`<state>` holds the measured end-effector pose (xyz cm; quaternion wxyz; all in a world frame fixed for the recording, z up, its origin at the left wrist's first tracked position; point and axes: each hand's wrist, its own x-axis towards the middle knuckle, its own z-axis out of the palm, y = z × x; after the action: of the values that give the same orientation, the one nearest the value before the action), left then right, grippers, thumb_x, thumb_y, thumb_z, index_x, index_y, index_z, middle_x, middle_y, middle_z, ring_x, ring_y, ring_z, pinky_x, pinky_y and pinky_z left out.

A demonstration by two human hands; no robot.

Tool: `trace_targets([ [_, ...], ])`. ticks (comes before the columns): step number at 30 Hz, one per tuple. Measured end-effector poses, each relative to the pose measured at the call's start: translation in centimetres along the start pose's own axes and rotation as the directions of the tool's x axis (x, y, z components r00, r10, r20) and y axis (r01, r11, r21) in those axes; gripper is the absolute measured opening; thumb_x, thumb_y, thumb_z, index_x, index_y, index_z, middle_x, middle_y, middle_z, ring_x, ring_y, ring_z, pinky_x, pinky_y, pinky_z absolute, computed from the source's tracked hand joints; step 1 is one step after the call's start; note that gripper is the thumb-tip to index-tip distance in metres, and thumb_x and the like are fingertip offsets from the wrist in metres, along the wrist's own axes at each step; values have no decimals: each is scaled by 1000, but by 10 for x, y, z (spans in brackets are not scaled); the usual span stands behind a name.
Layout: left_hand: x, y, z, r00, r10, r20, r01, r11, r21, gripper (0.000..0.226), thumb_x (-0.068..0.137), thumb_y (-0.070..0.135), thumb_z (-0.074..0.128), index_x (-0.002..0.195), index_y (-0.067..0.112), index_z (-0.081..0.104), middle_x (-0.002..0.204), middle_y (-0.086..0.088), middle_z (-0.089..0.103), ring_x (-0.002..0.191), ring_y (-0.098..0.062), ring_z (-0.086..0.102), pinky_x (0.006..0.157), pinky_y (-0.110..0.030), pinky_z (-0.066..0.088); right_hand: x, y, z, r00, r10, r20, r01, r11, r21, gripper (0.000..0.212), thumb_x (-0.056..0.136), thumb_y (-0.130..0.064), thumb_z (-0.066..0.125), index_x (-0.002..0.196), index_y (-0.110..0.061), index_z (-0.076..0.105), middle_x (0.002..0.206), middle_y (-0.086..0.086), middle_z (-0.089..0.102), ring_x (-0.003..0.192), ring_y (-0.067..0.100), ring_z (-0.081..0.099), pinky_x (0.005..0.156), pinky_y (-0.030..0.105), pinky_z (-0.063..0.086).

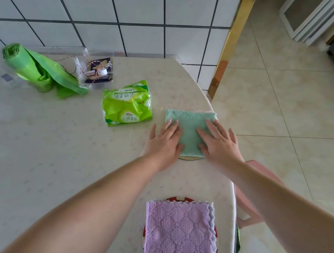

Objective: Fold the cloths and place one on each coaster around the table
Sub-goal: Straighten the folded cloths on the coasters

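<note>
Tissue pack, green, sealed wrapper, contents not visible; sits just left of and beyond the green cloth. Small clear packet with dark card and string inside, farther back near the tiled wall. Roll of green bags left of that packet, partly unrolled.

Green cloth folded, lying on a coaster near the table edge; only a sliver of coaster shows under its near edge. A pink edge peeks out at the cloth's far side.

Left hand flat, fingers straight and spread, pressing the cloth's left part. Right hand flat too, fingers extended, pressing its right part. Neither grasps anything.

Purple cloth, folded, on a red-rimmed coaster, nearer the camera than the green cloth.

Count: 2 cloths, 2 coasters, 2 hands, 1 tissue pack, 1 bag roll, 1 packet. Pink stool just right of the table.
</note>
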<state>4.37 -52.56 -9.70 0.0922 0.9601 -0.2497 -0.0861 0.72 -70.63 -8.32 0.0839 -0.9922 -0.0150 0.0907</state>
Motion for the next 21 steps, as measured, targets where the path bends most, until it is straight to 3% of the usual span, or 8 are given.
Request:
trace_targets([
  [4,-3,7,2,976,-193,103,201,977,-75,62,96,42,33,148,17,10,157,6,-5,144,-14,-1,113,-48,5,-4,6,-4,974,193,117,-198,980,28,60,94,-51,30,147,-31,12,157,-4,9,144,21,4,114,53,2],
  [7,-4,7,-5,964,-254,78,266,935,-235,56,94,33,45,143,14,28,156,3,12,143,-18,11,115,-43,14,-15,0,-12,981,182,66,-187,980,75,60,94,-47,37,147,-25,18,157,1,13,144,22,7,115,51,6],
  [9,-14,6,-18,936,-351,36,309,764,-567,41,92,20,52,131,8,49,144,-6,41,133,-22,37,106,-25,29,-28,-15,-19,994,101,-52,-90,980,175,56,93,-42,43,144,-23,29,153,4,24,141,22,18,115,46,15],
  [11,-36,0,-37,893,-446,62,293,471,-832,28,91,8,52,117,1,59,118,-14,62,107,-19,61,77,-11,41,-46,-35,-25,994,76,-75,-39,916,399,46,93,-37,49,136,-23,44,142,1,44,131,19,39,106,37,33],
  [13,-72,-11,-56,858,-501,112,266,247,-932,23,92,5,51,112,2,61,98,-10,68,74,0,67,60,-10,41,-68,-60,-27,994,105,-11,-75,771,632,27,92,-33,51,117,-29,60,118,-5,63,110,12,57,90,27,45],
  [14,-94,-19,-62,845,-516,139,255,160,-954,21,93,5,49,111,5,61,92,-6,67,63,6,64,60,-13,41,-80,-72,-26,993,119,19,-96,689,719,18,92,-31,53,105,-33,64,105,-8,68,100,10,62,86,26,48],
  [17,-168,-48,-74,791,-583,187,225,-6,-974,17,94,6,47,97,15,61,85,2,64,57,6,61,69,-21,44,-114,-108,-23,989,129,74,-126,459,879,19,93,-20,52,89,-35,63,86,-8,70,83,8,67,87,36,52],
  [21,-276,-89,-84,655,-729,201,194,-96,-976,20,94,8,47,90,21,61,78,6,67,60,1,60,66,-18,46,-155,-164,-18,993,47,111,-119,266,956,18,95,-12,47,97,-12,66,82,-4,68,68,-1,63,72,19,50],
])
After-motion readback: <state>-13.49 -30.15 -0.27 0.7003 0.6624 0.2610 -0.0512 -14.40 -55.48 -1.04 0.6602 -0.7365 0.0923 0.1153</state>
